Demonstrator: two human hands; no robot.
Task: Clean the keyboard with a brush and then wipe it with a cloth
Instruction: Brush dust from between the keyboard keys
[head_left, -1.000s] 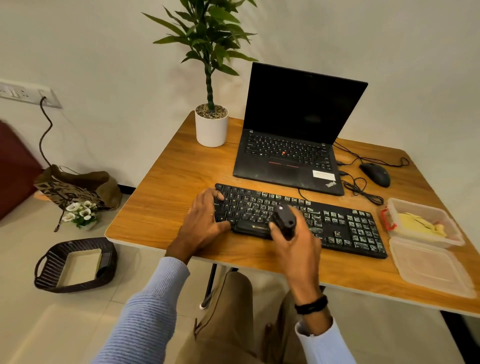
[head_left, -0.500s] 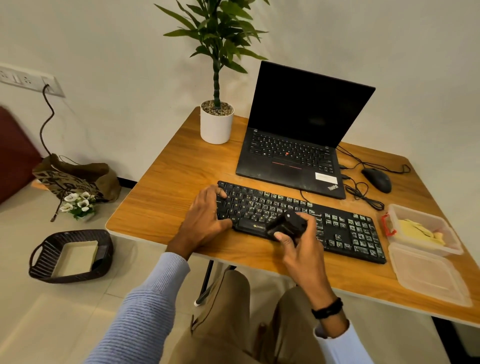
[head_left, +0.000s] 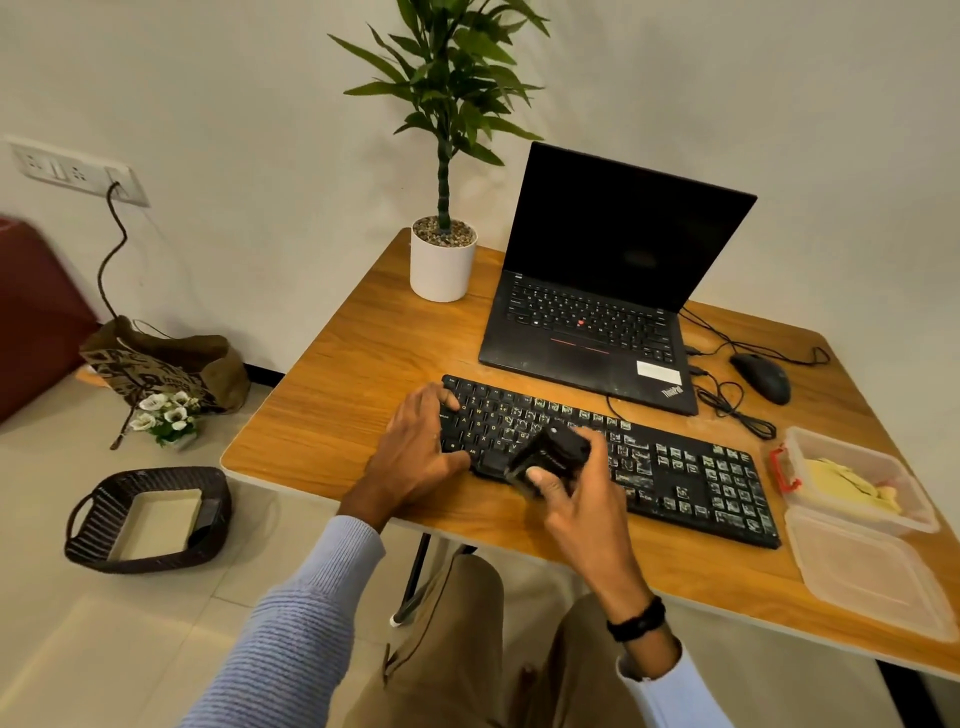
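Right hand (head_left: 582, 499): fingers curled round the black brush (head_left: 550, 457), blurred, over the front middle of the keyboard (head_left: 691, 478). Left hand (head_left: 415, 447), fingers spread, presses its left end. I judge brushing under way — pale dust speckles the right-side keys. Wiping not begun — what looks like the yellow cloth (head_left: 847, 480) lies in a tub (head_left: 919, 514) beside it.

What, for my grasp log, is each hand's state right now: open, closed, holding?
Left hand: open, resting on the keyboard's left end.
Right hand: closed on the black brush.
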